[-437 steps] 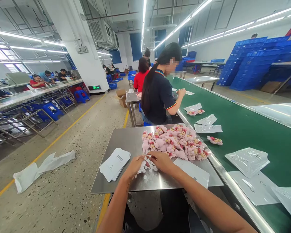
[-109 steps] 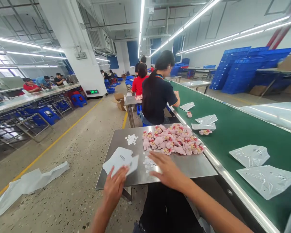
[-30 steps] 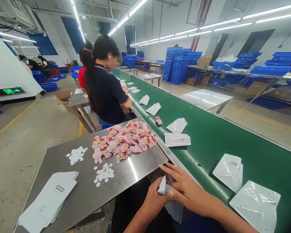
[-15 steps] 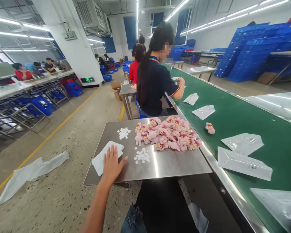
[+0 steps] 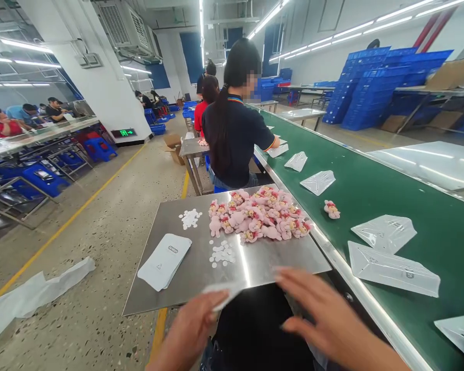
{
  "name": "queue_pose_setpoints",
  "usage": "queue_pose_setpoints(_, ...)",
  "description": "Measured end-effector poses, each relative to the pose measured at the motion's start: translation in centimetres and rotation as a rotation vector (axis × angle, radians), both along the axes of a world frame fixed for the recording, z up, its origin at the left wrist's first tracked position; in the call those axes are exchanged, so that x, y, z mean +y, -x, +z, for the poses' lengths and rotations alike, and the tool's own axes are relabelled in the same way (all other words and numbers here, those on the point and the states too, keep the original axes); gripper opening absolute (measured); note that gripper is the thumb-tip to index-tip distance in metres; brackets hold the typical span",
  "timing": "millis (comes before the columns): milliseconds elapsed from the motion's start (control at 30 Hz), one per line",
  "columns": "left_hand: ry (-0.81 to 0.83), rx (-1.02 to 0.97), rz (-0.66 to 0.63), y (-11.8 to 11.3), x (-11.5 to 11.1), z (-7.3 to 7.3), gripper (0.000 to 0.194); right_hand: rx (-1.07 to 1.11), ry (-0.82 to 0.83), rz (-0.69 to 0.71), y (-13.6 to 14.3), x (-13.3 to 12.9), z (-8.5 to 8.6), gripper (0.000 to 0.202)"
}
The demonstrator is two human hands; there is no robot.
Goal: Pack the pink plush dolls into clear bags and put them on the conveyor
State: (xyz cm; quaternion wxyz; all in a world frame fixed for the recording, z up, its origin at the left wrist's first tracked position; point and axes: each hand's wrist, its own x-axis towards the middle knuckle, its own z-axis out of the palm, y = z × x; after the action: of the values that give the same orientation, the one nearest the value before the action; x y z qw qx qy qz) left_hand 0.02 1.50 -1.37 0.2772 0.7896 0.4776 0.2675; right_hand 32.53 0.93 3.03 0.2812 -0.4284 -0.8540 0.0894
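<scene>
My left hand (image 5: 197, 322) is closed on a white plastic bag (image 5: 226, 292), blurred by motion, at the near edge of the metal table (image 5: 201, 288). Opposite it, my right hand (image 5: 313, 304) is stretched out with fingers and thumb apart, holding nothing. A stack of white printed bags (image 5: 165, 262) lies on the table's left side. Two groups of small white discs, one farther back (image 5: 191, 218) and one nearer (image 5: 221, 253), rest beside a heap of pink plush dolls (image 5: 259, 214).
On the right runs a green conveyor belt (image 5: 355, 206) carrying several white bags (image 5: 394, 268) and one pink doll (image 5: 331, 209). A co-worker (image 5: 235, 129) sits ahead beyond the table. Blue crates (image 5: 375, 93) are stacked at the back right. White sheeting (image 5: 38, 288) lies on the floor.
My left hand has left the bag stack and moved right and toward me with one bag. My right hand has come into view. The camera view has shifted slightly.
</scene>
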Motion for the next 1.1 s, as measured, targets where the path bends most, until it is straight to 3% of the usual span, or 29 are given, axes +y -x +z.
queue_pose_setpoints(33, 0.104, -0.106, -0.086, -0.9, -0.7, 0.3, 0.036, -0.076, 0.033, 0.095, 2.2, 0.4, -0.5, 0.048)
queue_pose_setpoints(100, 0.357, -0.340, -0.167, -1.9, -1.5, 0.4, 0.037, -0.171, 0.071, 0.223, 5.9, 1.2, -1.4, 0.022)
queue_pose_setpoints(133, 0.493, -0.455, -0.181, -2.0, -1.6, 0.1, 0.044, -0.202, 0.082, 0.266, 7.3, 1.5, -1.8, 0.019)
queue_pose_setpoints(200, 0.736, -0.602, -0.164, -1.8, -1.4, -0.8, 0.068, -0.243, 0.096, 0.333, 8.9, 2.4, -2.3, 0.023)
queue_pose_setpoints(267, 0.866, -0.622, -0.074, -1.6, -1.2, -2.0, 0.075, -0.246, 0.146, 0.389, 9.5, 3.8, -2.8, 0.021)
queue_pose_setpoints(367, 0.901, -0.684, 0.278, -2.0, -1.1, -4.1, 0.059, -0.220, 0.225, 0.300, 9.6, 6.9, -3.9, 0.026)
queue_pose_setpoints(433, 0.922, -0.808, 0.479, -2.8, -1.2, -5.4, 0.057, -0.284, 0.225, 0.072, 9.5, 9.0, -4.9, 0.037)
queue_pose_setpoints(500, 0.941, -0.918, 0.558, -3.5, -1.4, -6.5, 0.058, -0.417, 0.194, -0.141, 9.3, 10.4, -5.9, 0.044)
queue_pose_setpoints(567, 0.929, -1.003, 0.578, -3.9, -1.4, -7.3, 0.057, -0.521, 0.150, -0.201, 8.9, 10.5, -6.8, 0.046)
queue_pose_setpoints(733, 0.922, -1.011, 0.607, -4.7, -1.3, -8.3, 0.059, -0.517, 0.018, -0.085, 6.8, 7.5, -7.5, 0.040)
queue_pose_setpoints(933, 0.906, -0.948, 0.589, -5.9, -0.9, -8.3, 0.060, -0.420, -0.020, -0.115, 5.5, 7.2, -7.5, 0.046)
queue_pose_setpoints(1100, 0.762, -0.872, 0.589, -6.5, -0.5, -7.6, 0.053, -0.450, -0.046, -0.152, 5.8, 7.2, -8.1, 0.048)
